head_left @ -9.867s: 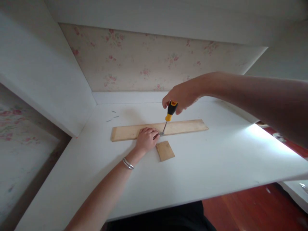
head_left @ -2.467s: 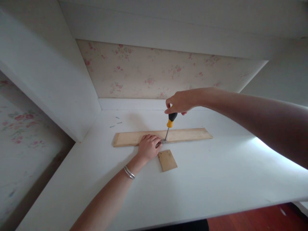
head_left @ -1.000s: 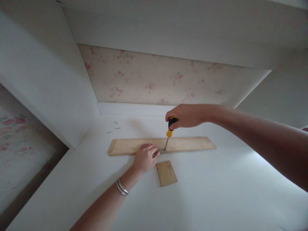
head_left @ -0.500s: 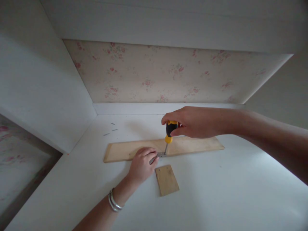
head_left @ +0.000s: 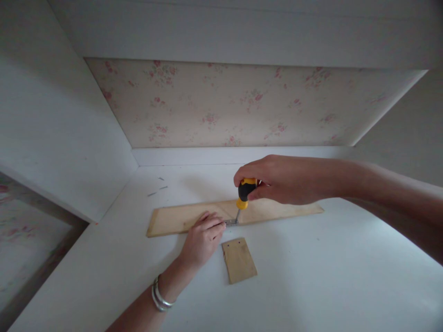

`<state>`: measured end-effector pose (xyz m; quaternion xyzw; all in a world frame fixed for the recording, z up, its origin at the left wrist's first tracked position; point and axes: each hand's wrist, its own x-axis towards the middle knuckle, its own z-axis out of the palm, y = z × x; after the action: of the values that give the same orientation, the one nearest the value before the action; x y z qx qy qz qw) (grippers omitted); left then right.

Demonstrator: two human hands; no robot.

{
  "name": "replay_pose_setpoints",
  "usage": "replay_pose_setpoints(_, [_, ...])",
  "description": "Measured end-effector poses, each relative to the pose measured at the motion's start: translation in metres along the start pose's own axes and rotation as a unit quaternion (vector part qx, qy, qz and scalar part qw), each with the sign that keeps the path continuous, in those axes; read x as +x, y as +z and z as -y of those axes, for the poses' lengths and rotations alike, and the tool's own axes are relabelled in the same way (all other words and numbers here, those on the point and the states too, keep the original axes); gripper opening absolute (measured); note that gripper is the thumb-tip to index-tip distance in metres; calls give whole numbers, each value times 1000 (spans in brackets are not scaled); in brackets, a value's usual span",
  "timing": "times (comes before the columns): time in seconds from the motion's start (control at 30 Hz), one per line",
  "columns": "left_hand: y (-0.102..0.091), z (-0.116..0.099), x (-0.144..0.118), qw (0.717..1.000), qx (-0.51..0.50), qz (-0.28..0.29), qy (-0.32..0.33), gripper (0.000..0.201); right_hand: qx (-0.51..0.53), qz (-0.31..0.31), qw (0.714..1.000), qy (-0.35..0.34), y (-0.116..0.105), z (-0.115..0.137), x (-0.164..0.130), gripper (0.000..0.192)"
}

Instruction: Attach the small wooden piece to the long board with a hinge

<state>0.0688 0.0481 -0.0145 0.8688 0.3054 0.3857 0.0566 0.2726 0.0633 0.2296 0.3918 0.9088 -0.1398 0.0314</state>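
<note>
My right hand (head_left: 277,180) is wrapped round the black and yellow handle of a screwdriver (head_left: 246,190). The screwdriver leans slightly, its tip down on a small metal plate (head_left: 231,222), a hinge or bracket partly hidden by fingers. That plate lies at the near edge of a long wooden board (head_left: 169,220). From the left, my left hand (head_left: 204,237) rests on the board with its fingers closed together at the plate's left end. Just below lies a small square piece of wood (head_left: 239,262) with two dark holes along its upper edge.
Several loose screws (head_left: 152,194) lie on the white surface (head_left: 311,276) behind the long board's left end. White panels (head_left: 69,115) rise at the left, and a low white ledge (head_left: 194,156) runs along the back beneath flowered wallpaper (head_left: 214,106).
The fingers of my left hand have flattened and drawn closer together over the plate's end. My right hand and the screwdriver handle have dipped slightly; the tip stays on the plate.
</note>
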Motion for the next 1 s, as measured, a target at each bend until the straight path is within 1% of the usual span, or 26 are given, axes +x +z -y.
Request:
replay_pose_setpoints(0.2, [0,0,-2,1000,8,6,2,16,17,17,1000,-6,-1,-2,1,23])
replay_pose_setpoints(0.37, [2,1,-2,1000,1,0,-5,17,-2,16,1000,13,0,-3,4,24])
replay_pose_setpoints(0.53, [3,2,-2,1000,-5,-8,-12,16,-15,11,1000,10,1,-2,6,23])
replay_pose_setpoints(0.73, [2,1,-1,1000,-14,-2,-4,16,-34,8,999,33,1,0,6,25])
replay_pose_setpoints(1.0, [3,1,-2,1000,-17,-10,-17,15,-67,-4,997,45,2,1,7,26])
